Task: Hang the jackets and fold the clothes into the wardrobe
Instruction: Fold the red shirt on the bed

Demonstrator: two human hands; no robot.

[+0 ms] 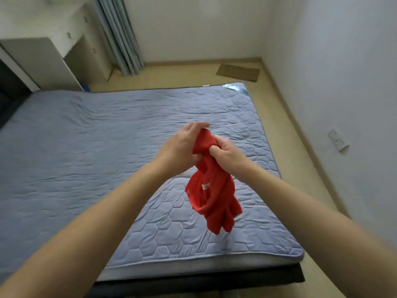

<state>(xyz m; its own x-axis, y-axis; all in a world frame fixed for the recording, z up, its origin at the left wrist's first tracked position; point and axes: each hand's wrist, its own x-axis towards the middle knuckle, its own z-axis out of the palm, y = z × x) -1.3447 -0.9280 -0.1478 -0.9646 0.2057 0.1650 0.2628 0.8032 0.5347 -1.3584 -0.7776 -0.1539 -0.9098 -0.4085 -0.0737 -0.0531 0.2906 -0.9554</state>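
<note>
Left hand: the left hand [180,145] is raised over the bed, fingers curled round the upper end of the red garment [211,186], thumb side toward the camera.
Right hand: the right hand [225,152] sits just beside the left, touching the same bunched cloth; its thumb and fingers pinch a fold of it.
Red garment: held in the air by both hands, crumpled and hanging down below them; a small white label [205,186] shows on an inner face near the middle. Its lower end hangs free above the mattress cover, not resting on it.
Garment type: cannot tell; the cloth is too bunched to show its cut.
Bed: a blue quilted mattress cover [90,147] with a hexagon stitch pattern lies over a dark bed base [193,282].
Far left: a white cabinet [53,50] stands against the wall beside grey-blue curtains [120,37].
Floor: a brown flat mat [238,72] lies on the pale floor near the far wall.
Right wall: a white socket plate [338,140] is fixed low down.
</note>
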